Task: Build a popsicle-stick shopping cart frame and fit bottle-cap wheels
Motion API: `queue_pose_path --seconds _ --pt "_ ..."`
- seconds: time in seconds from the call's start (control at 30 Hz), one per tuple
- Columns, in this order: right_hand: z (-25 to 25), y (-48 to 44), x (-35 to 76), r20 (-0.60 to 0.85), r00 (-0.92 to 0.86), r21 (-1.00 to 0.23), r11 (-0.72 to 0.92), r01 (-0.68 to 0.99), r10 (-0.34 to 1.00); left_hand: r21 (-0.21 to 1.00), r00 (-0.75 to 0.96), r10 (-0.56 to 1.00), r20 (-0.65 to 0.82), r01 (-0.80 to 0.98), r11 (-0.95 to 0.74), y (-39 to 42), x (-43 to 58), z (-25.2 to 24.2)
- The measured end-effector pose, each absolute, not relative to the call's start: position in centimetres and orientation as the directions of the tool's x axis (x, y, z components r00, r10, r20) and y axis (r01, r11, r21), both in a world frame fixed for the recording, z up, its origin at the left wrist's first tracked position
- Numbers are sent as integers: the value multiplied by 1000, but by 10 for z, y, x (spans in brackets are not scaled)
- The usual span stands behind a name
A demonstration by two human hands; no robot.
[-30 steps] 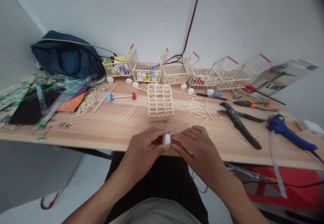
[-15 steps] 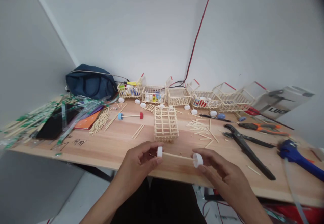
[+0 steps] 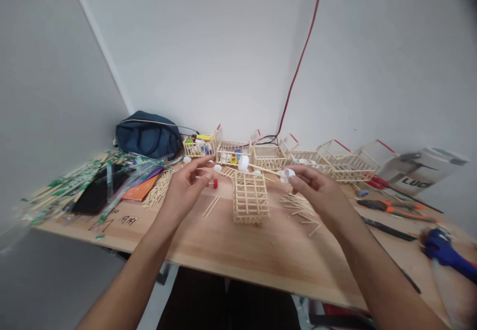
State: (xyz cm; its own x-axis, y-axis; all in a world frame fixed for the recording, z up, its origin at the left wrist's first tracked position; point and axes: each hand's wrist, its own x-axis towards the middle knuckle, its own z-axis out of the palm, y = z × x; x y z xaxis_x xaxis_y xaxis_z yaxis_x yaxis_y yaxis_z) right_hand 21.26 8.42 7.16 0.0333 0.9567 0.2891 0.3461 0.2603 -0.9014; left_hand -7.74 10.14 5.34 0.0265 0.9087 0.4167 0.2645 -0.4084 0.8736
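My right hand [image 3: 316, 187] pinches one end of a stick axle [image 3: 264, 169] by its white bottle cap [image 3: 286, 175]. The axle's other white cap [image 3: 243, 163] hangs free in the air, above the back of a small cage-like stick cart body [image 3: 251, 202]. My left hand [image 3: 182, 188] is off the axle, its fingers apart and nothing between them. Just beyond its fingertips shows the red cap [image 3: 215, 184] of a second axle, the rest of which my hand hides. Two loose sticks [image 3: 210, 206] lie between the left hand and the cart body.
Finished stick carts with cap wheels [image 3: 268, 157] line the wall. Left are a blue bag [image 3: 149, 133], wrapped sticks [image 3: 70, 181] and a black phone-like slab [image 3: 97, 193]. Right are loose sticks [image 3: 298, 205], orange-handled pliers [image 3: 395, 208], a blue tool [image 3: 443, 250] and a LUCI-marked pack [image 3: 417, 173].
Both hands have risen and moved away from me. The left hand has let go of its cap and drawn left; the right hand carries the axle over the cart body's far side.
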Motion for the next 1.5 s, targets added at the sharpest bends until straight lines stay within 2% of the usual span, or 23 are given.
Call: queue_pose_path --seconds 0.07,0.17,0.3,0.43,0.7,1.0,1.23,1.33,1.5 --pt "84 109 195 244 -36 -885 238 400 969 867 -26 902 431 289 -406 125 -95 45" --pt "95 151 162 145 -241 -857 244 453 960 868 -115 907 405 362 -341 158 -119 31" --pt "89 201 120 -69 -365 -767 184 615 929 870 -251 878 408 397 -291 183 -140 8" --pt "73 229 93 -157 -386 -721 162 673 909 871 -345 848 403 429 -239 189 -147 -14" --pt "48 244 63 -306 -357 -643 85 762 883 814 -279 859 429 532 -233 186 -144 -18" --pt "52 244 52 -331 -377 -451 205 868 865 769 -241 873 424 604 -207 183 -139 -18" --pt "59 241 48 -273 -407 -294 327 898 872 762 -246 875 417 619 -189 181 -139 -16" --pt "65 243 53 -203 -408 -254 354 900 890 763 -258 869 423 619 -188 181 -140 -14" --pt "84 229 82 3 -401 -244 390 888 916 775 -309 846 435 606 -178 180 -143 -11"
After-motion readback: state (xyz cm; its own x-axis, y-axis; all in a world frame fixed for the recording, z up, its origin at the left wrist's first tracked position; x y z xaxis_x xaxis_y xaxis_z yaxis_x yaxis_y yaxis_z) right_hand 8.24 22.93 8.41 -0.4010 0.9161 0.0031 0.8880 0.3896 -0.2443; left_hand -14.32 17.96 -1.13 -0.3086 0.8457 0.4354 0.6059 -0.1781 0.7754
